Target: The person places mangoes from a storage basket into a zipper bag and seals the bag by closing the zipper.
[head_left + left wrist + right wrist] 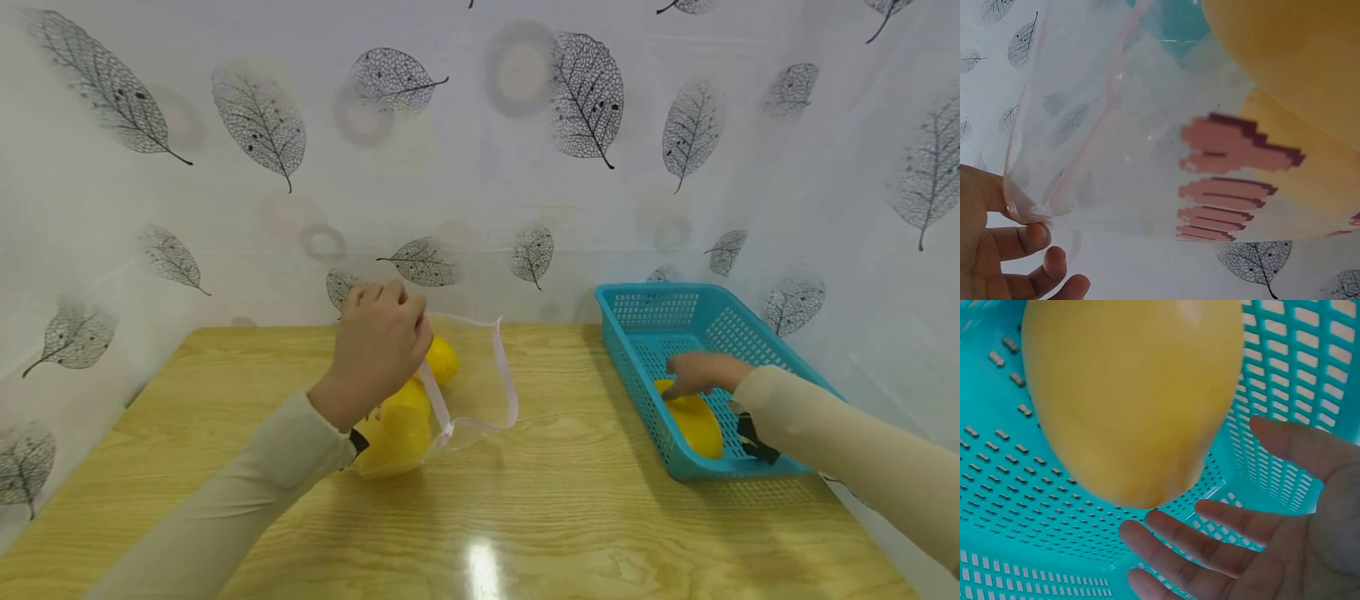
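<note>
My left hand [378, 333] pinches the rim of a clear plastic bag [472, 392] between thumb and fingertips; the bag has a pink strip along its mouth. Inside it lie several yellow fruits [441, 360], partly hidden by the hand in the head view. Pink printed marks [1225, 147] show on its film in the left wrist view. Over at the right, my right hand [701, 372] reaches into a blue basket [637, 392]. A yellow mango [697, 427] lies there, and the fingers [1210, 547] are spread beside its end.
Both the bag and the basket stand on a light wooden table [540, 500], with the basket at its right side. Behind the table hangs a pale curtain [480, 200] printed with dark leaves. Bare wood lies between bag and basket.
</note>
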`<state>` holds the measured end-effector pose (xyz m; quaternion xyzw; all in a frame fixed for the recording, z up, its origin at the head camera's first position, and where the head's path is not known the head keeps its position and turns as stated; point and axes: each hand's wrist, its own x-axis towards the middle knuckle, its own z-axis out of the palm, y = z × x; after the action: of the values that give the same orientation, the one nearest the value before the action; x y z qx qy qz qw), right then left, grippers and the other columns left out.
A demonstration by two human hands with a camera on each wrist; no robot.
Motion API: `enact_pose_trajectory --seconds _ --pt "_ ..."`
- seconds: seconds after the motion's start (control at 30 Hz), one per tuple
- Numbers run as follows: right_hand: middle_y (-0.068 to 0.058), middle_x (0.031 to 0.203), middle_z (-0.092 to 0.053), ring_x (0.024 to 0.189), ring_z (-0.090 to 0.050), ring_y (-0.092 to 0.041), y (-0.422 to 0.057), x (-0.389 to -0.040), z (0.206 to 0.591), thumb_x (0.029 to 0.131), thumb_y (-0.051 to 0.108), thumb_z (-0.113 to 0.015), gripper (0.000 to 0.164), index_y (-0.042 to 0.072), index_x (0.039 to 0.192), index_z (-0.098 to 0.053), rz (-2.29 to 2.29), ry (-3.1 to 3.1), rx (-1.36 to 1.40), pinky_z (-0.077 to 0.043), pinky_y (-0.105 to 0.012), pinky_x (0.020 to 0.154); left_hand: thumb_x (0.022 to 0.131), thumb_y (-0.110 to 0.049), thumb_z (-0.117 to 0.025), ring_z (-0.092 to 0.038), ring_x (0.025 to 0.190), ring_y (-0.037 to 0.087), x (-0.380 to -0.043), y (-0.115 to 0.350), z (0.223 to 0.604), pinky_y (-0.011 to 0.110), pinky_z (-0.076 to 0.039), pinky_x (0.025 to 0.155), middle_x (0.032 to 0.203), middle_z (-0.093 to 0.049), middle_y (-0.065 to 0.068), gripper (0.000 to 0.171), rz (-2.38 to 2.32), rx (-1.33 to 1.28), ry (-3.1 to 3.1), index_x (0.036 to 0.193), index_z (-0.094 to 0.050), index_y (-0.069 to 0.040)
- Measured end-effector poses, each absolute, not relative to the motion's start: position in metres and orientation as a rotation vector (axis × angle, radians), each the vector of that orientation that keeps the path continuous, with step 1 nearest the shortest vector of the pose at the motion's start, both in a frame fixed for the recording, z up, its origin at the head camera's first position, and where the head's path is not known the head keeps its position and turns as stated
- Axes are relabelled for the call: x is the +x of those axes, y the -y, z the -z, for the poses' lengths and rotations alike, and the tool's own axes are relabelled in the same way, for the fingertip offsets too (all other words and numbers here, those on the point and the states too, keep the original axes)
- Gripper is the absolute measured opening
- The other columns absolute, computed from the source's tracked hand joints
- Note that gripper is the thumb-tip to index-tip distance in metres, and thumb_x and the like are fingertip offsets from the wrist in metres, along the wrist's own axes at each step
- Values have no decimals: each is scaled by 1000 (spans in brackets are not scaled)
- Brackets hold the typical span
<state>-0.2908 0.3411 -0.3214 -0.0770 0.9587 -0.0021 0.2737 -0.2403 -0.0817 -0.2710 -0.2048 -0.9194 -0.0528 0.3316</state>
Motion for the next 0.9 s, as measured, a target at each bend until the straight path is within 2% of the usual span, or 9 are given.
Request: enact_pose_trajectory --seconds 0.13,0.43,0.63,0.77,0.9 --pt "-39 122 -48 88 -62 -34 -343 -292 325 85 27 -63 66 -19 126 -40 53 -2529 -168 -56 -41 71 88 -19 -54 -57 79 31 -240 82 271 46 -45 83 83 -61 12 17 132 -536 2408 82 -63 -6" --pt "-39 124 -47 85 -64 -32 -338 -295 330 83 21 -66 62 -16 127 -42 39 -2544 -162 -55 -42 73 88 -19 -54 -57 79 30 -240 82 272 46 -45 84 83 -60 12 17 134 -529 2421 83 -64 -6" --pt "-32 116 -56 95 -61 -35 -333 -299 332 77 14 -70 56 -12 122 -49 -15 -2598 -301 -52 -46 81 88 -18 -54 -58 80 31 -241 82 271 47 -45 84 83 -61 12 16 134 -529 2422 83 -64 -6" --pt "-29 107 -61 94 -61 -36 -331 -300 332 74 12 -73 55 -13 118 -51 -28 -2608 -436 -52 -46 81 88 -19 -54 -58 80 31 -241 82 271 47 -45 84 84 -61 12 17 129 -525 2421 83 -63 -6" --pt "-31 113 -58 97 -60 -39 -332 -300 333 77 14 -71 55 -14 119 -50 -29 -2606 -422 -51 -48 83 88 -20 -54 -58 80 31 -241 82 271 47 -45 84 83 -61 12 17 126 -523 2419 83 -63 -6"
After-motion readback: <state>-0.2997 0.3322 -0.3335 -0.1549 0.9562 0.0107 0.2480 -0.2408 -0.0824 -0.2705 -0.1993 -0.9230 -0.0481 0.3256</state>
